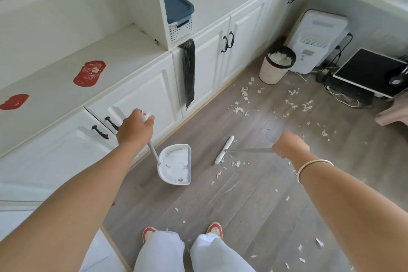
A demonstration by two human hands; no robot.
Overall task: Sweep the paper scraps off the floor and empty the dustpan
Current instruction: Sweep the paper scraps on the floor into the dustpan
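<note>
The floor [254,205] holds paper scraps [239,110], thickest at 1 o'clock near the full bin [271,73]. The left hand's [134,127] fingers grip the handle of the central dustpan [174,170]. At its 3 o'clock, the right hand's [289,146] fingers grip the broom [224,150].

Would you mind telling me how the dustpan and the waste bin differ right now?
The dustpan holds only a few scraps; the waste bin is heaped with white paper. The left hand grips the dustpan's handle, while the bin stands untouched near the cabinets. The dustpan is shallow, the bin tall. Both are pale.
</note>
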